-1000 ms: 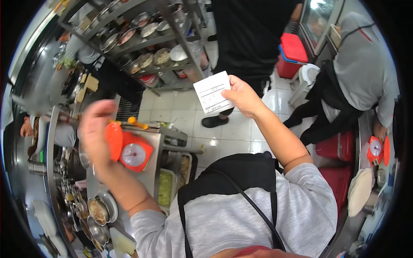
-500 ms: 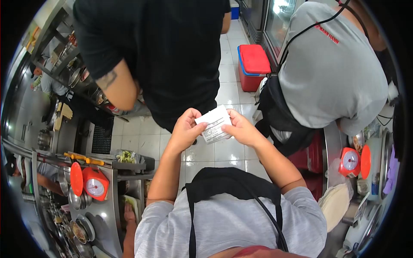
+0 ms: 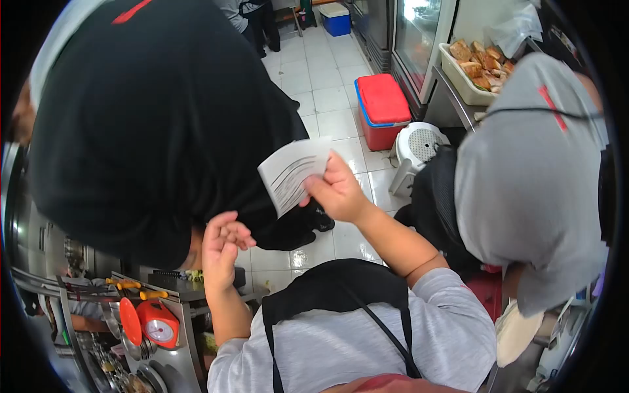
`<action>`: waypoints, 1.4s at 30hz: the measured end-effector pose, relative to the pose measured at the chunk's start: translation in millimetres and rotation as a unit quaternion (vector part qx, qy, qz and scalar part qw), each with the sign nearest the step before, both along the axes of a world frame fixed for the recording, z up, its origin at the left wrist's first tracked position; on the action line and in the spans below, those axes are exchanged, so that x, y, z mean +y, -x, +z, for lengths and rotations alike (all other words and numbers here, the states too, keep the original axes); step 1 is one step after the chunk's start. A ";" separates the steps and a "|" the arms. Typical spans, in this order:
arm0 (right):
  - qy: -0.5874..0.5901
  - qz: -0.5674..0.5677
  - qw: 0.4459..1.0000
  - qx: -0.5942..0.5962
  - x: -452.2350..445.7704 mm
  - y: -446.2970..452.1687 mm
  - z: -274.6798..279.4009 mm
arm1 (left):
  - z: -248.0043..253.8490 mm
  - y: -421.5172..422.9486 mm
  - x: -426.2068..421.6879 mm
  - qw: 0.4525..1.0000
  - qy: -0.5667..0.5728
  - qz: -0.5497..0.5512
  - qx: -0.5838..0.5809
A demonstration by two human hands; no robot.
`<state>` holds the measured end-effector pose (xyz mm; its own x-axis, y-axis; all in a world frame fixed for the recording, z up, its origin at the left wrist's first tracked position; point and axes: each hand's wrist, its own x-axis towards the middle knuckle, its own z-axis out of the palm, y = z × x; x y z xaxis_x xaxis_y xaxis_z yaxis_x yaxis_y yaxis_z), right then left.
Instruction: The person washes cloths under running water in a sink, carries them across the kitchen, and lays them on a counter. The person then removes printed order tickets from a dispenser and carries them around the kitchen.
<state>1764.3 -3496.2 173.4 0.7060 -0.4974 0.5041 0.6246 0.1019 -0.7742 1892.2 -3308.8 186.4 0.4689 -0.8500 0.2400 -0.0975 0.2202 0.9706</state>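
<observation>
Pinched between the thumb and fingers of my right hand (image 3: pixel 337 190) is a printed paper receipt (image 3: pixel 288 173), slightly bent, its dark lines too blurred to read. The paper is raised in front of the black clothing of a co-worker (image 3: pixel 151 131). My left hand (image 3: pixel 226 245) is free of the paper, lower and to the left. Its fingers are apart and loosely curled, with nothing in them, close to the co-worker's dark clothing.
A red cooler box (image 3: pixel 383 108) and a white stool (image 3: pixel 419 144) stand on the tiled floor ahead. Another person in a grey shirt (image 3: pixel 531 190) bends at the right, near a tub of browned food pieces (image 3: pixel 468 78). A red kitchen scale (image 3: pixel 160 324) sits at lower left.
My left hand has let go of the receipt and moved down and left. My right hand holds it alone, shifted left. The co-worker in black has bent over and fills more of the left side.
</observation>
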 end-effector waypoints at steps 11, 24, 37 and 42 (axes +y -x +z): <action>-0.002 0.157 0.986 0.051 -43.7 -107.6 -27.1 | -28.3 -49.0 52.5 0.963 0.049 0.262 0.032; 0.003 0.269 0.958 0.100 -261.1 -222.6 -44.3 | 48.0 -69.6 -48.8 0.462 0.178 0.774 -0.394; 0.012 0.192 0.975 0.107 -451.5 -422.9 -0.4 | 33.6 -235.3 -300.6 0.663 0.031 0.625 -0.410; 0.036 0.194 0.980 0.029 -469.5 -537.4 43.8 | 9.7 -306.2 -310.2 0.655 0.084 0.648 -0.380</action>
<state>2301.7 -3965.6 217.1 0.8631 -0.1512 0.4819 0.5050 0.2662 -0.8210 2198.3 -3619.0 196.1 0.4614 0.2127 0.8613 -0.7484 -0.4280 0.5066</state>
